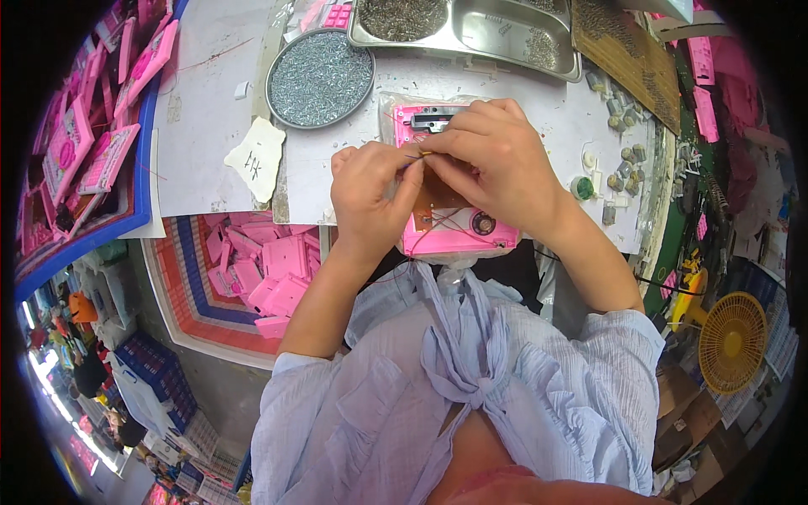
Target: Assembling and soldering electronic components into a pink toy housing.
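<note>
Over a pink plastic casing on the table, both my hands meet fingertip to fingertip. My left hand pinches with thumb and index finger at a tiny thin piece, dark at one end and yellowish at the other. My right hand closes its thumb and fingers on the yellowish end; its kind is too small to make out. Inside the casing lie a brown circuit board, thin red wires, a round dark part and a black slotted part. My hands hide much of the casing.
A round tray of small screws stands beyond my left hand. A steel tray with small metal parts is at the back. Small motor-like parts lie right, near a green roll. Pink casings fill a striped container at lower left.
</note>
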